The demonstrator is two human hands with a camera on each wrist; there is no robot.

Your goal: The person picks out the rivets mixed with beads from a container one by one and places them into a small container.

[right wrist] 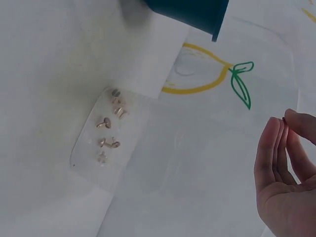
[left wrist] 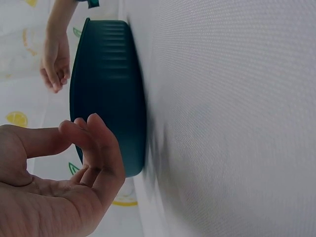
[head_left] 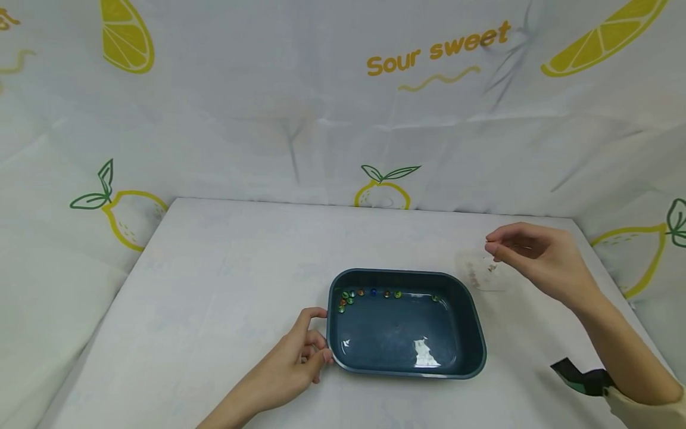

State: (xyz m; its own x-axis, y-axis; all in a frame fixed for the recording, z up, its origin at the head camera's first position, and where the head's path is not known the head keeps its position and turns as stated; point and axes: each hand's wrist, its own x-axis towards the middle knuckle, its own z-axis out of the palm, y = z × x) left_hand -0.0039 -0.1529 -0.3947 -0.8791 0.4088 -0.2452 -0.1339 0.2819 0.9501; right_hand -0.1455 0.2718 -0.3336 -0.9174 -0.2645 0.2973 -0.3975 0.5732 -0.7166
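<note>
A dark teal rectangular tray (head_left: 471, 322) lies near the table's front, with several small coloured pins (head_left: 351, 296) along its far inner wall. My left hand (head_left: 321, 333) is at the tray's left near corner, its loosely curled fingers against the outer wall (left wrist: 113, 89). The left wrist view shows that hand (left wrist: 84, 133) beside the tray, not wrapped round it. My right hand (head_left: 490, 247) hovers to the right of the tray, above a clear dish (head_left: 485, 271) of brass pins (right wrist: 106, 136). Its thumb and fingertips (right wrist: 289, 121) pinch a tiny dark pin.
White cloth printed with lemons covers the table (head_left: 214, 286) and the walls behind and at both sides. A dark strap (head_left: 581, 375) sits on my right wrist.
</note>
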